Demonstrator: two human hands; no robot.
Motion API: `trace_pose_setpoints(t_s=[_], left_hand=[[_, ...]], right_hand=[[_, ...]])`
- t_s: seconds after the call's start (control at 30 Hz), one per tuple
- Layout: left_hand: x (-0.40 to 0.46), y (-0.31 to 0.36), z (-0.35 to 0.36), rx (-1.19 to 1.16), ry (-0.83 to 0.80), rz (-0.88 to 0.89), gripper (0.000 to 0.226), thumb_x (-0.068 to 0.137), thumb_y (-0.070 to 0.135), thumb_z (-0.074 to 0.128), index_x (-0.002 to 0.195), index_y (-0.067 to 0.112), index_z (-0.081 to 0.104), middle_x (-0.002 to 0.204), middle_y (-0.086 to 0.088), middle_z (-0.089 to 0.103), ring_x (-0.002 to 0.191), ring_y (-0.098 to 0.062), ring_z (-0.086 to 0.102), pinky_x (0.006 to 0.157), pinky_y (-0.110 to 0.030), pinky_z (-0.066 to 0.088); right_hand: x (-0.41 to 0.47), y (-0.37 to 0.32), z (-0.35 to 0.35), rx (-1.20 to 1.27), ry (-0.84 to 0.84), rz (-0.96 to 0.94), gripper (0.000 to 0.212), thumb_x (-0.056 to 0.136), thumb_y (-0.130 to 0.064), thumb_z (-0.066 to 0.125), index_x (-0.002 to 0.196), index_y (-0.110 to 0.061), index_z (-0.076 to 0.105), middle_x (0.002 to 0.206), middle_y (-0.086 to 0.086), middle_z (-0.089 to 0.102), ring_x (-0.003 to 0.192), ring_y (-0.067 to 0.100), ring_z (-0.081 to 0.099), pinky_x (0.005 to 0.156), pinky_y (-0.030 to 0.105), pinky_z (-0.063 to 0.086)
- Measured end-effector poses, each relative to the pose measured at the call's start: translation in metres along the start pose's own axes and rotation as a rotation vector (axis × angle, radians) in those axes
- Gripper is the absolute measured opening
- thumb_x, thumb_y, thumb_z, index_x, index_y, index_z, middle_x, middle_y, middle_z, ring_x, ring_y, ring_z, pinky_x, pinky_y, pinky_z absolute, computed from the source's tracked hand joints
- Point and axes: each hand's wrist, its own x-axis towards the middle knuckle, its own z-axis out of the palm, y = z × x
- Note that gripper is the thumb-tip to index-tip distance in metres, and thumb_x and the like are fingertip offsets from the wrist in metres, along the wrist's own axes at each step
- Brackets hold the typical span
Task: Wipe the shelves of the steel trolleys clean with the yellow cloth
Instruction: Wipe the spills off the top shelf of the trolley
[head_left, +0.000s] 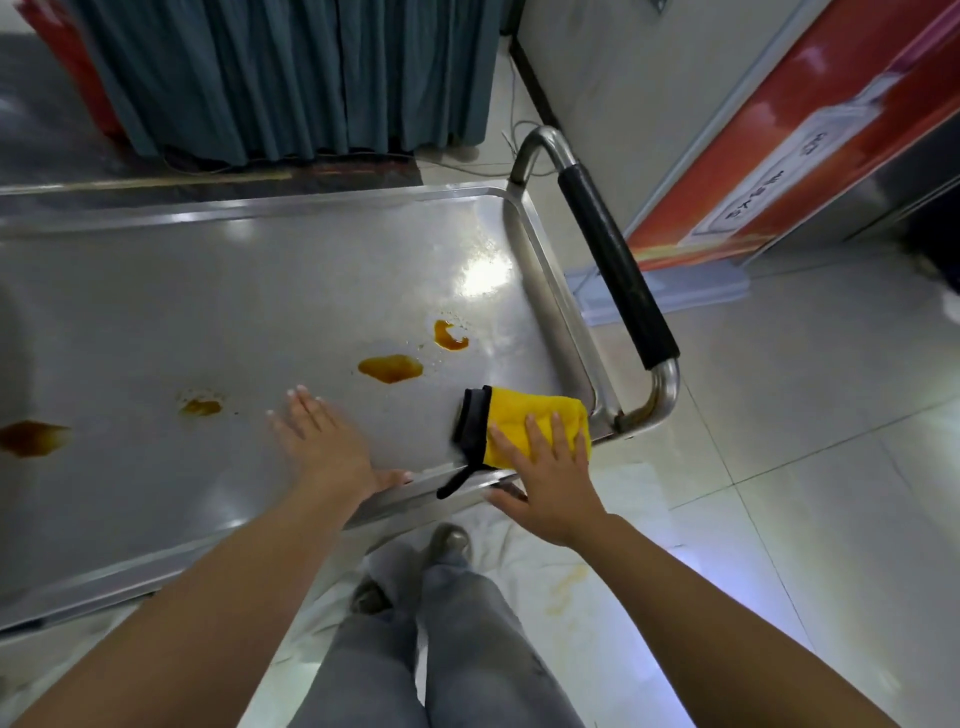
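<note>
The steel trolley's top shelf (218, 291) fills the left and middle of the head view. Several brown-orange spills lie on it, the largest (390, 368) near the middle, another (450, 335) further right, and one (31, 437) at the left edge. The folded yellow cloth (535, 415), edged in black, lies at the shelf's near right corner. My right hand (545, 483) presses flat on the cloth with straight fingers, thumb over the shelf's front rim. My left hand (327, 447) rests flat on the bare steel, fingers spread, just left of the cloth.
The trolley's push handle (618, 270) with a black grip stands at the right end. A white sheet (597, 561) with faint stains covers the tiled floor under my feet. A dark green curtain (291, 73) hangs behind, and a red and white board (789, 140) leans at the right.
</note>
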Motion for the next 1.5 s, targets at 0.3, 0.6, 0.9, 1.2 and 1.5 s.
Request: trace_pose_setpoints(t_s=[0.3, 0.6, 0.9, 1.2, 1.5], left_hand=[[0.021, -0.003, 0.014, -0.165, -0.131, 0.031, 0.151, 0.058, 0.093, 0.044, 0.134, -0.012, -0.034, 0.143, -0.034, -0.038, 0.135, -0.048, -0.031, 0.109, -0.065, -0.010], [0.034, 0.008, 0.011, -0.125, -0.243, -0.094, 0.154, 0.056, 0.093, 0.047, 0.122, -0.012, -0.043, 0.138, -0.035, -0.043, 0.132, -0.049, -0.035, 0.112, -0.065, -0.006], [0.027, 0.017, 0.001, -0.085, -0.249, -0.169, 0.151, 0.059, 0.089, 0.052, 0.134, -0.006, -0.038, 0.144, -0.028, -0.040, 0.137, -0.043, -0.032, 0.113, -0.063, -0.007], [0.035, 0.010, 0.015, -0.115, -0.234, -0.173, 0.157, 0.049, 0.095, 0.050, 0.128, -0.002, -0.046, 0.142, -0.024, -0.046, 0.124, -0.037, -0.045, 0.108, -0.066, -0.013], [0.034, 0.006, 0.012, -0.138, -0.178, -0.114, 0.157, 0.047, 0.098, 0.044, 0.127, -0.004, -0.045, 0.141, -0.024, -0.047, 0.134, -0.040, -0.038, 0.109, -0.066, -0.012]], right_hand=[[0.060, 0.013, -0.021, -0.012, -0.084, -0.076, 0.078, 0.070, -0.089, 0.012, 0.137, -0.060, -0.018, 0.154, 0.000, -0.030, 0.139, 0.037, -0.030, 0.108, 0.065, -0.011], [0.203, 0.032, -0.070, -0.111, -0.144, -0.250, 0.080, 0.074, -0.086, 0.024, 0.134, -0.061, -0.021, 0.156, -0.005, -0.025, 0.142, 0.036, -0.024, 0.108, 0.069, -0.003], [0.342, 0.010, -0.115, -0.038, -0.157, -0.258, 0.094, 0.053, -0.100, 0.013, 0.136, -0.063, -0.011, 0.158, -0.009, -0.020, 0.143, 0.034, -0.020, 0.108, 0.068, -0.001], [0.358, -0.007, -0.121, -0.031, -0.170, -0.264, 0.096, 0.050, -0.102, 0.011, 0.137, -0.063, -0.002, 0.159, -0.009, -0.017, 0.143, 0.034, -0.020, 0.108, 0.067, -0.004], [0.243, -0.004, -0.078, -0.095, -0.164, -0.469, 0.080, 0.063, -0.094, 0.014, 0.135, -0.066, -0.007, 0.158, -0.007, -0.020, 0.141, 0.029, -0.028, 0.109, 0.065, -0.010]])
